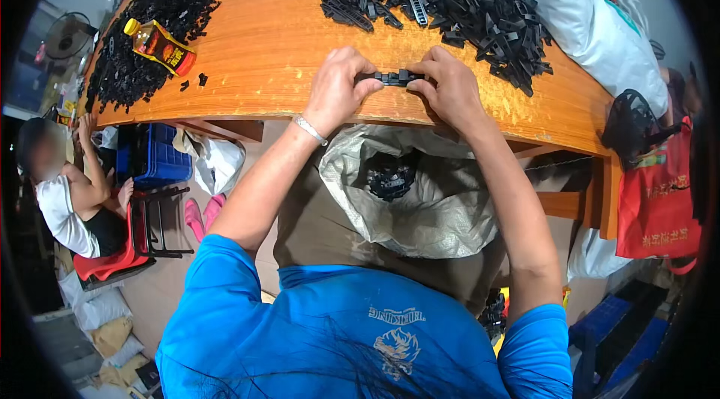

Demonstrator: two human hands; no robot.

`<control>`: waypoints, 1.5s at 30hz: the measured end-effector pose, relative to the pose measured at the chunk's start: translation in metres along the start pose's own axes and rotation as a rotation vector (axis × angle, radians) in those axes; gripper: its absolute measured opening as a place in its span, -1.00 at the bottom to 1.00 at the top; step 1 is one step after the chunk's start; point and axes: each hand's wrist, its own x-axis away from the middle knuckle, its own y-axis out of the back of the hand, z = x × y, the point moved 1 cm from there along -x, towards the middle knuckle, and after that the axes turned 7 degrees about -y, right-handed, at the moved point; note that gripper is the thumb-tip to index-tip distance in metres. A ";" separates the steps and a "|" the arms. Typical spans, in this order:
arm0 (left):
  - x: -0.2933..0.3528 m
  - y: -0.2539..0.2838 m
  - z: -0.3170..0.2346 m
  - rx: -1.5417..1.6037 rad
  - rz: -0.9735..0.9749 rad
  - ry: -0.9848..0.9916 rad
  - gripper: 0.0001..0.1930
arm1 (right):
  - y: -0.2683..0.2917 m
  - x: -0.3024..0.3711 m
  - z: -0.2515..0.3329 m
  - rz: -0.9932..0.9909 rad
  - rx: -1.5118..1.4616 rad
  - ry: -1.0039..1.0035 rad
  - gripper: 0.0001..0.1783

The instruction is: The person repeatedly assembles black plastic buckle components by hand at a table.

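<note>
Between my two hands, just above the table's near edge, is a small black plastic part (396, 79). My left hand (339, 85) pinches its left end with thumb and forefinger, and a silvery bracelet circles that wrist. The right end sits in the pinch of my right hand (448, 88). My fingertips cover both ends, so its full shape is hidden. Beyond my hands a large heap of black plastic parts (442, 5) spreads over the wooden table (262, 46). Below the edge, an open white woven sack (427, 223) in my lap holds more black parts (391, 176).
Another black heap (161, 1) covers the table's left, with a yellow-capped bottle (161, 46) lying on it. A person (71, 189) sits at left on a red chair (124, 253), near a blue crate (161, 155). Pink slippers (204, 215) lie on the floor. A red bag (656, 196) hangs at right.
</note>
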 end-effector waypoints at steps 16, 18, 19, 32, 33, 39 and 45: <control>-0.042 0.023 0.026 -0.080 0.136 -0.084 -0.79 | 0.030 0.077 0.021 0.271 0.022 0.102 -0.77; -0.060 0.018 0.040 -0.327 0.024 -0.154 -0.74 | 0.034 0.062 0.000 0.173 0.042 0.064 -0.76; -0.064 0.014 0.052 -0.406 0.036 -0.187 -0.71 | 0.037 0.047 -0.008 0.078 0.054 0.037 -0.74; -0.080 0.008 0.034 -0.362 0.099 -0.242 -0.80 | 0.030 -0.055 -0.056 -0.072 0.397 -0.126 -0.74; -0.075 0.009 0.027 -0.265 0.038 -0.206 -0.76 | 0.031 -0.056 -0.056 -0.026 0.408 -0.138 -0.72; -0.042 -0.017 0.002 0.598 -0.119 0.252 -0.68 | 0.041 -0.049 -0.039 0.040 0.252 -0.278 -0.61; -0.021 -0.023 0.006 0.480 -0.041 0.352 -0.73 | 0.040 -0.030 -0.022 -0.053 0.130 -0.232 -0.63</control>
